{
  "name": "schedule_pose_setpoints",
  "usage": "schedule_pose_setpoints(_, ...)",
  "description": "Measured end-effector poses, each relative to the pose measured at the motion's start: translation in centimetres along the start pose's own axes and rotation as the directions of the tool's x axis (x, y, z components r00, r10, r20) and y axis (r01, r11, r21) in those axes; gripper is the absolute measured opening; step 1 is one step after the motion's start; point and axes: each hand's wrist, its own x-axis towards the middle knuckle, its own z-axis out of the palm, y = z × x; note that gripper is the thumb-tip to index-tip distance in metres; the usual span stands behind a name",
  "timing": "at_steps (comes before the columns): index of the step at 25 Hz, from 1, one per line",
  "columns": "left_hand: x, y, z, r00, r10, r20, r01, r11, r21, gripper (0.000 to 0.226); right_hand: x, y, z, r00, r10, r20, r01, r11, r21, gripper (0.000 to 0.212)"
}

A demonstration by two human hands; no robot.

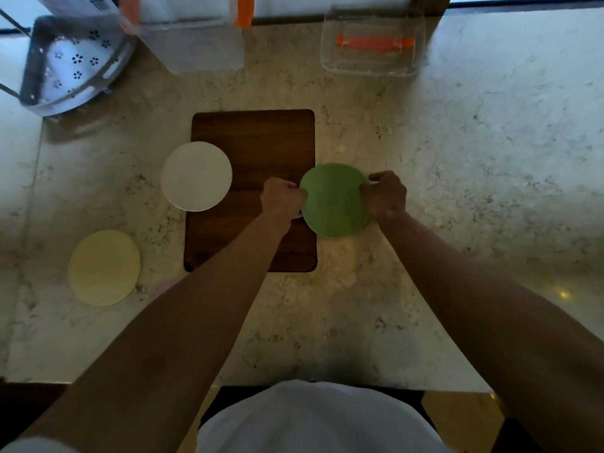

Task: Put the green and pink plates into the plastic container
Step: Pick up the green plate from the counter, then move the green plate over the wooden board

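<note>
Both hands are closed on the green plate (331,201), the left hand (283,197) pinching its left rim and the right hand (385,195) its right rim, at the right edge of the wooden cutting board (251,148). Two clear plastic containers (orange-latched) are seen at the far side of the marble counter (457,165): one container (372,44) ahead-right, another (196,44) ahead-left. A white plate (196,176) and a yellow plate (104,268) are left lying to the left.

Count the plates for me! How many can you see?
3. The green plate is held by both hands at the board's right edge. The white plate overlaps the board's left edge. The yellow plate lies near left. No pink one shows; it may be hidden.
</note>
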Motion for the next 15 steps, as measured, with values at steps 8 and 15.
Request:
schedule_pose_setpoints(8,1.4,-3.5,-9.1,0.997,0.052,-0.061,-0.057,0.996,-0.069,0.026,-5.6,-4.8,5.8,0.993,-0.104,0.05,0.106,0.993,-0.051,0.026)
schedule_pose_setpoints(15,4.7,-4.5,-21.0,0.986,0.137,-0.099,-0.142,0.989,-0.037,0.015,-9.4,-12.4,13.6,0.989,-0.143,0.026,0.142,0.989,0.035,0.016)
